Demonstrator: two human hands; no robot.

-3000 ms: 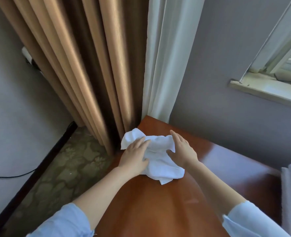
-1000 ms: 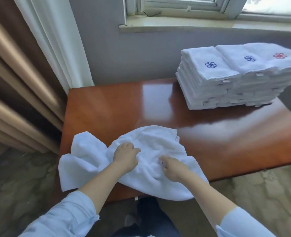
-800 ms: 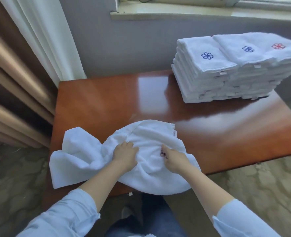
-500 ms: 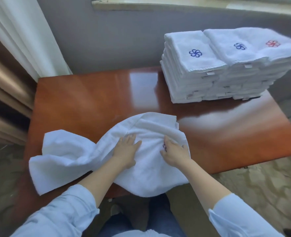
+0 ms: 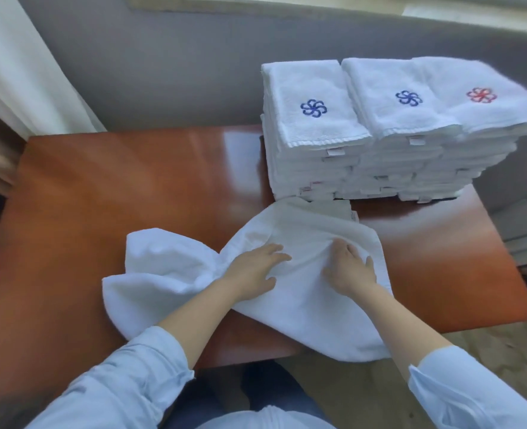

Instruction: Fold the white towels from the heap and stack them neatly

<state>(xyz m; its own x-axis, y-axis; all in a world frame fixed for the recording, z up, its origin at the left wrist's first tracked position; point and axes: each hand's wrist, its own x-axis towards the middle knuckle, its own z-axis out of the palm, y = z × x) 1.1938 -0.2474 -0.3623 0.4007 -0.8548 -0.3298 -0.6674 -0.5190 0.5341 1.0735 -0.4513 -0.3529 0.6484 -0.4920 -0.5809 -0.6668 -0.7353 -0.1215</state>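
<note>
Both hands lie palm-down on the crumpled towel [image 5: 305, 308], fingers straight and slightly spread, the left hand [image 5: 252, 269] and the right hand [image 5: 350, 269] side by side. The towel is bunched left of them on the table [image 5: 132, 187], and its near part droops over the edge under the right wrist. Its weight there could drag it off; a forward sweep might nudge the folded stacks [image 5: 389, 134] just beyond.

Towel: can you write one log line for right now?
towel: rumpled, unfolded on table | left hand: flat on it | right hand: flat on it | folded stacks: behind
</note>
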